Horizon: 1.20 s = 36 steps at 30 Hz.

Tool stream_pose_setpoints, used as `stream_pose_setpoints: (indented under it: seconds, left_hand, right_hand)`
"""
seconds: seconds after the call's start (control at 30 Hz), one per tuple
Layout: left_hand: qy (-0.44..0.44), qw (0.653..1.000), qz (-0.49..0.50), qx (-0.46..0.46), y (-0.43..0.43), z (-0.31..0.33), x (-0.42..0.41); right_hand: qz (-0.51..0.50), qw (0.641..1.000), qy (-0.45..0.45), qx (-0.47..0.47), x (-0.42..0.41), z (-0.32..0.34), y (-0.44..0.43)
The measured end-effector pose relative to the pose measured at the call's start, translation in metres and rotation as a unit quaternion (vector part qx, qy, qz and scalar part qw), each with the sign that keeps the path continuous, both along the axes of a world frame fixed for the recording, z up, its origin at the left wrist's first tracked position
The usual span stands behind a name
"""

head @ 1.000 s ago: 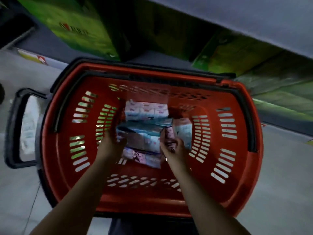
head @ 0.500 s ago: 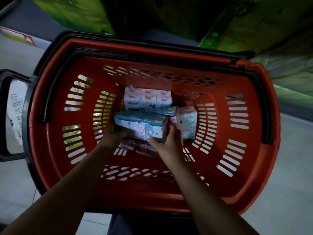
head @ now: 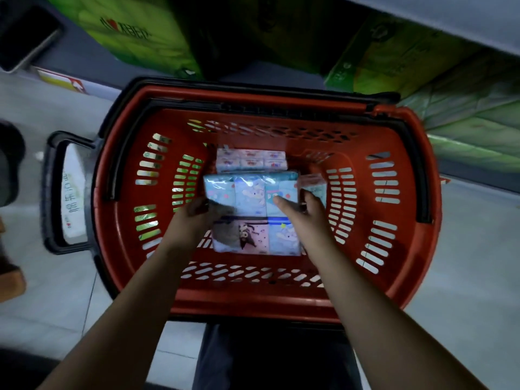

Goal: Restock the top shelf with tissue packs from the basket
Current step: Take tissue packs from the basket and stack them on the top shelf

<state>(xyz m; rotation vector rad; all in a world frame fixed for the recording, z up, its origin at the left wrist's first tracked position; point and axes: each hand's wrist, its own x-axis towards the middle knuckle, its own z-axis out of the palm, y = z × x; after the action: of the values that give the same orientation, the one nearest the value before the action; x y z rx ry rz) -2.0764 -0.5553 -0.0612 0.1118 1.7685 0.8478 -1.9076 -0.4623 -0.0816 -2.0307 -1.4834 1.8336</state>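
A red plastic basket [head: 281,296] with black handles stands on the floor below me. Both my hands reach into it. My left hand [head: 197,218] and my right hand [head: 304,218] grip the two ends of a light-blue cartoon-printed tissue pack [head: 250,192], tilted so its face shows. Under it lies a pink and blue pack [head: 259,237]. A white and pink pack [head: 251,160] sits at the basket's far side, and a small pack [head: 315,185] leans by my right hand. The top shelf is out of view.
Large green packages [head: 140,32] fill the low shelf just beyond the basket, more green packages [head: 464,108] to the right. A black pull handle [head: 56,192] juts from the basket's left. Pale floor tiles [head: 464,249] lie on both sides.
Both hands closed on the blue pack, raised it off the pile and tipped its face toward me. The pink pack beneath has come into sight.
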Motion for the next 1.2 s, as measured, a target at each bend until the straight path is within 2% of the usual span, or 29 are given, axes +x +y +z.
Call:
stream_pose_setpoints:
  seconds: [0.27, 0.4, 0.5, 0.6, 0.9, 1.03, 1.2]
  left_hand:
    - [0.024, 0.997, 0.06, 0.039, 0.014, 0.063, 0.004]
    - [0.002, 0.991, 0.105, 0.083, 0.024, 0.105, 0.009]
    - [-0.053, 0.988, 0.12, 0.088, 0.03, 0.141, 0.012]
    - [-0.092, 0.987, 0.114, 0.071, 0.035, 0.179, 0.007]
    - [-0.108, 0.986, 0.092, 0.086, 0.025, 0.29, 0.006]
    - [-0.128, 0.983, 0.083, 0.102, 0.02, 0.35, 0.007]
    - [-0.142, 0.981, 0.023, 0.133, 0.012, 0.441, 0.009]
  right_hand:
    - [-0.035, 0.998, 0.057, -0.016, 0.017, 0.071, 0.025]
    - [-0.063, 0.992, 0.102, -0.032, 0.021, 0.111, 0.032]
    - [-0.091, 0.99, 0.105, -0.021, 0.02, 0.148, 0.03]
    - [-0.118, 0.987, 0.107, 0.004, 0.02, 0.186, 0.027]
    - [-0.127, 0.981, 0.135, 0.063, 0.03, 0.287, 0.019]
    - [-0.15, 0.974, 0.135, 0.099, 0.029, 0.354, 0.015]
    - [-0.161, 0.966, 0.164, 0.115, 0.039, 0.455, 0.015]
